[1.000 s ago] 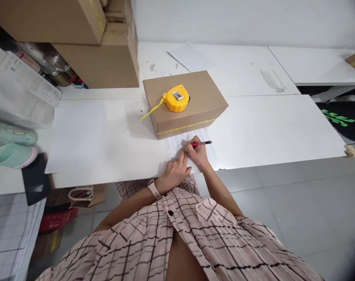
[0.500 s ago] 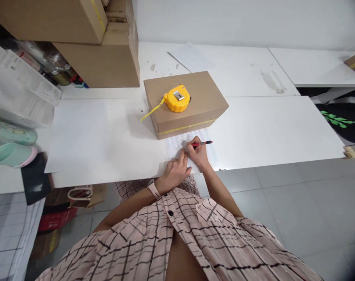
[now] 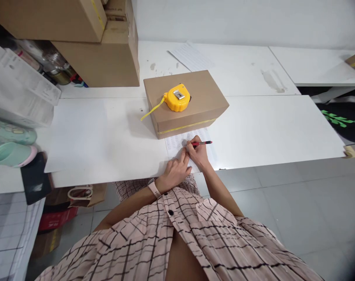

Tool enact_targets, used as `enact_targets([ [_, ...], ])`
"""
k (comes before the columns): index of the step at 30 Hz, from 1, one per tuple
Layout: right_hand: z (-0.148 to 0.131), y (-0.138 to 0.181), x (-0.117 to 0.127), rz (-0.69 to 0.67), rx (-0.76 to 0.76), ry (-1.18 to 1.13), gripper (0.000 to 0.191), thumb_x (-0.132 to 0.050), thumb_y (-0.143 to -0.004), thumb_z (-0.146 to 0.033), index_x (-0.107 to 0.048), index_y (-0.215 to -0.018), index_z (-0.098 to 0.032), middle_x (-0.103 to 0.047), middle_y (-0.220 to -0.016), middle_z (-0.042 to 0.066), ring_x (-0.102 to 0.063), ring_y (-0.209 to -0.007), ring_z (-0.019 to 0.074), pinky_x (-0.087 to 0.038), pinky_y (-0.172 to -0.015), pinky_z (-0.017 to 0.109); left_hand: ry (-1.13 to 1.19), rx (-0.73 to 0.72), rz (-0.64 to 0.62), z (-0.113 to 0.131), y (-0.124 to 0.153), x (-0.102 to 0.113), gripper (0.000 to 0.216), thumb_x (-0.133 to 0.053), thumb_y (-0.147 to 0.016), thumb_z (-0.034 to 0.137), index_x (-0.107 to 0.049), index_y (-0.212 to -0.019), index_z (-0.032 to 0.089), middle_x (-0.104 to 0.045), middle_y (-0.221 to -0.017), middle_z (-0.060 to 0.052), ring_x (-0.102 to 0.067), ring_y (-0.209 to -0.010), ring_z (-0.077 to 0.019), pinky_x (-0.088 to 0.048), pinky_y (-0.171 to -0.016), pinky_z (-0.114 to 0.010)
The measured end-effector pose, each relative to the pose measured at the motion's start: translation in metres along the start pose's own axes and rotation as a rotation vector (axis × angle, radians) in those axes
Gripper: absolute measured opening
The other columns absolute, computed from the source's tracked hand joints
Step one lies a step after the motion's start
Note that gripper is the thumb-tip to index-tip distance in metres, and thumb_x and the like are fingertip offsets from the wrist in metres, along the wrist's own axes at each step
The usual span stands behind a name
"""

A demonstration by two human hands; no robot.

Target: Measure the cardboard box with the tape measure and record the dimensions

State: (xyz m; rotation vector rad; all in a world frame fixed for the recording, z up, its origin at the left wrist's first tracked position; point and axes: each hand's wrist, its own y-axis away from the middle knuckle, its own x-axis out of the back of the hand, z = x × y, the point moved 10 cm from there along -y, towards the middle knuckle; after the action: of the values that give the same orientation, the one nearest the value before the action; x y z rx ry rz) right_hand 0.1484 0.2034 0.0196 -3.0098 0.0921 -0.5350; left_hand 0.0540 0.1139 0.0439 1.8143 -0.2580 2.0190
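Note:
My right hand is closed round a red pen, whose tip rests on a printed sheet at the table's near edge. My left hand, a watch on its wrist, lies on the same sheet just left of the pen with its fingers stretched out flat. Right behind the sheet stands a closed brown cardboard box with yellow tape, and a yellow tape measure sits on its lid with a short length of blade pulled out to the left.
Large cardboard boxes are stacked at the back left of the white table. Another printed sheet lies further back. White cartons, a mint cup and a black object crowd the left side. Grey floor lies to the right.

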Motion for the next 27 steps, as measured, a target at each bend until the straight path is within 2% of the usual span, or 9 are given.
enact_targets([
  [6,0.0008,-0.0001,0.0006,0.000,-0.007,-0.006,0.020,-0.058,-0.086,-0.028,-0.044,-0.071,-0.025,-0.045,-0.059,-0.006,-0.045,-0.059,0.0144,-0.038,-0.060,0.030,0.019,-0.002,0.020,-0.0007,0.0031,0.0021,0.063,-0.027,-0.107,0.040,-0.028,-0.163,0.011,-0.027,-0.167,-0.020,-0.072,-0.087,-0.0244,-0.056,-0.079,-0.038],
  [10,0.0024,-0.0006,0.0021,0.016,-0.003,-0.007,0.020,-0.057,-0.086,-0.028,-0.043,-0.071,-0.026,-0.045,-0.059,-0.006,-0.045,-0.060,0.0145,-0.038,-0.060,0.030,0.017,0.003,0.013,-0.0017,0.0036,0.0003,0.062,-0.028,-0.107,0.041,-0.029,-0.163,0.013,-0.026,-0.168,-0.021,-0.073,-0.087,-0.0238,-0.055,-0.077,-0.037],
  [20,0.0034,-0.0006,0.0014,0.012,0.011,0.003,0.021,-0.057,-0.087,-0.028,-0.043,-0.071,-0.025,-0.045,-0.060,-0.006,-0.045,-0.060,0.0144,-0.038,-0.062,0.030,-0.025,-0.021,0.022,0.0004,0.0009,-0.0038,0.063,-0.025,-0.106,0.039,-0.028,-0.161,0.008,-0.027,-0.167,-0.023,-0.072,-0.084,-0.0242,-0.055,-0.074,-0.038],
  [27,0.0029,-0.0001,0.0053,0.049,0.002,0.008,0.021,-0.057,-0.086,-0.027,-0.043,-0.070,-0.025,-0.045,-0.060,-0.006,-0.045,-0.060,0.0142,-0.038,-0.061,0.029,-0.020,-0.008,0.076,-0.0001,0.0042,-0.0015,0.060,-0.024,-0.107,0.038,-0.031,-0.161,0.013,-0.033,-0.166,-0.020,-0.072,-0.088,-0.0244,-0.054,-0.081,-0.038],
])
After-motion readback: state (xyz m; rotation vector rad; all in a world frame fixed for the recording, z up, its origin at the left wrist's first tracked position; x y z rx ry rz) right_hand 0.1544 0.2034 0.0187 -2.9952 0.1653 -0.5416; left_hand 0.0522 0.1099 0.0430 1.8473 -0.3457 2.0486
